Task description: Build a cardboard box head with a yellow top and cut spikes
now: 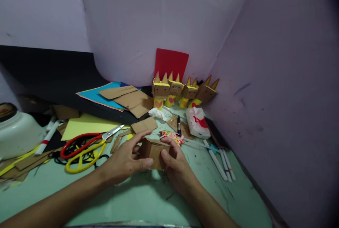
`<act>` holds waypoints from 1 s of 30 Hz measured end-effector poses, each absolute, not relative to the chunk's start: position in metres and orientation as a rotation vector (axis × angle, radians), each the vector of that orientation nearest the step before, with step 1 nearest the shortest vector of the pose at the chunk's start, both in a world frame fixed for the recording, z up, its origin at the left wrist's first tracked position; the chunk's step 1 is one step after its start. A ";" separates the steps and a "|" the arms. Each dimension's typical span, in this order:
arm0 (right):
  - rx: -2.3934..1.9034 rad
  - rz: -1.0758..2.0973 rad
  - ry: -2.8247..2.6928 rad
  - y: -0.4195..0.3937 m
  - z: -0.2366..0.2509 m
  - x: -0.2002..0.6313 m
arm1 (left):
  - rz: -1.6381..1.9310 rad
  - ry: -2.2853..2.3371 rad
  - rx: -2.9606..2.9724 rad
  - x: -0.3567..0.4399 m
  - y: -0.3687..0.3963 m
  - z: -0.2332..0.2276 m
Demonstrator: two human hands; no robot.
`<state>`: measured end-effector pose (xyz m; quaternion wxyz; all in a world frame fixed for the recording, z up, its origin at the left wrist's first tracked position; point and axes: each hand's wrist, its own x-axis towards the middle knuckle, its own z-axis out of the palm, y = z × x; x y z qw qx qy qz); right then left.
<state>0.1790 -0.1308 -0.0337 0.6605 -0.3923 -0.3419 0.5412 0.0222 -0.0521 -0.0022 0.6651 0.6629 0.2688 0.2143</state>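
Between my two hands, just above the table, is a small brown cardboard box (156, 152) with folded sides. My left hand (129, 153) grips its left side, thumb on the front face and fingers behind. On the right, my right hand (176, 159) presses its thumb against the front, with the index finger along the top edge. Beyond the box lies a floral-patterned piece (173, 136), partly covered by my right fingers. A flat cardboard piece (144, 124) rests behind my left fingertips. Scissors with red and yellow handles (87, 150) lie left of my left hand.
Several cardboard figures with pointed ears and yellow bodies (159, 92) stand at the back before a red sheet (171, 62). A tissue pack (197, 122) and white markers (217, 162) lie right. A white jar (18, 132) stands left, near yellow paper (84, 125).
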 end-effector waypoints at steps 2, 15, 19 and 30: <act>-0.997 1.024 -0.898 -0.130 -0.036 0.182 | 0.487 0.597 1.506 0.026 -0.051 -0.004; -1.222 0.321 -1.459 -0.133 -0.026 0.183 | 0.661 0.683 1.847 0.027 -0.054 -0.015; -1.230 0.323 -1.487 -0.132 -0.024 0.184 | 0.713 0.685 1.849 0.027 -0.053 -0.017; -1.332 0.271 -1.179 -0.135 -0.021 0.197 | 0.713 0.721 1.652 0.028 -0.056 -0.010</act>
